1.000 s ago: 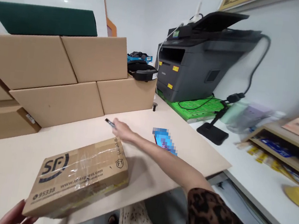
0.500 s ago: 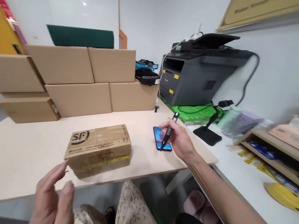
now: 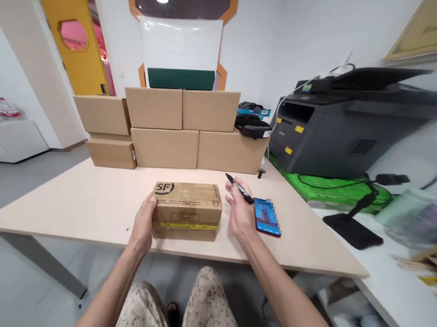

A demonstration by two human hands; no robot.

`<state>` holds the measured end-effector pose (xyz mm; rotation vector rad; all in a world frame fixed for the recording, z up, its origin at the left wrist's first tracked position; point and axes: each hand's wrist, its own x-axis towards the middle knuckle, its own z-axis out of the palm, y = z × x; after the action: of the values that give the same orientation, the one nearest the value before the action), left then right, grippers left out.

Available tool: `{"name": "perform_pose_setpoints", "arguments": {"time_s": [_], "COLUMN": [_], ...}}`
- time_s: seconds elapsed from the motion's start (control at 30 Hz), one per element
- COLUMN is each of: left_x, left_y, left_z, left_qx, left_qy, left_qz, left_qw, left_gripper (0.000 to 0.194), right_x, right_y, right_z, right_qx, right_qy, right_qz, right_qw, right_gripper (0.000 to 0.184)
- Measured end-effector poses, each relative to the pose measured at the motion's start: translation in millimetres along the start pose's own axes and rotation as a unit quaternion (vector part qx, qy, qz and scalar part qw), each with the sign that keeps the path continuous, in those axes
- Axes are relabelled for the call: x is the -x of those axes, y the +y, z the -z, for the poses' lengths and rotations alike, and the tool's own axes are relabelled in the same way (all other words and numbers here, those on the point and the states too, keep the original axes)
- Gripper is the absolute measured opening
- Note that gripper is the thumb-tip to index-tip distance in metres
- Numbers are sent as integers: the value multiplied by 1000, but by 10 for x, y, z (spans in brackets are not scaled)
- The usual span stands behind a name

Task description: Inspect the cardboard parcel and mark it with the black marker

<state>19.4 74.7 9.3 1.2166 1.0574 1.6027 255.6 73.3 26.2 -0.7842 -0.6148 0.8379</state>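
A taped cardboard box (image 3: 186,215) with black "SF" lettering lies on the table near its front edge. Against its left end rests my left hand (image 3: 144,223), the thumb near the top edge and the other fingers mostly hidden behind the box. My right hand (image 3: 242,211) is just off the box's right end and grips a black marker pen (image 3: 242,190), whose dark tip points up and to the left. Right of that hand a phone (image 3: 266,217) with a lit blue screen and red edge lies flat on the table.
Stacked cardboard boxes (image 3: 165,146) stand along the table's (image 3: 77,210) back. A black headset-like item (image 3: 254,127) lies on the right end of the stack. To the right are a dark printer (image 3: 326,129) and a black stand (image 3: 353,233) on a white side table.
My left hand has moved onto the box's left end. My right hand has left the phone for the box's right side, the marker now turned tip-up. The view has swung left.
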Motion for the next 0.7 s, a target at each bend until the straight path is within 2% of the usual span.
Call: {"name": "perform_pose_setpoints", "arguments": {"time_s": [0.07, 0.17, 0.3, 0.43, 0.57, 0.7], "left_x": [31, 148, 385, 593, 727, 797], "left_y": [34, 76, 37, -71, -166, -221], "left_z": [-2, 77, 287, 429, 409, 355], "left_qx": [10, 27, 56, 50, 24, -4], "left_qy": [-27, -55, -73, -80, -58, -32], "left_qz": [3, 11, 58, 89, 121, 138], "left_qw": [1000, 998, 994, 992, 991, 990], "left_gripper": [49, 57, 69, 69, 68, 62], "right_x": [17, 136, 370, 552, 672, 750], "right_y": [113, 149, 107, 141, 264, 386], "right_z": [-72, -80, 73, 276, 428, 502], "right_qx": [10, 27, 61, 88, 77, 34], "right_qy": [-2, -24, -53, -66, -45, -18], "right_qz": [8, 44, 113, 147, 142, 93], "right_qw": [1000, 998, 990, 983, 986, 995], "right_gripper": [44, 44, 40, 35, 32, 29]}}
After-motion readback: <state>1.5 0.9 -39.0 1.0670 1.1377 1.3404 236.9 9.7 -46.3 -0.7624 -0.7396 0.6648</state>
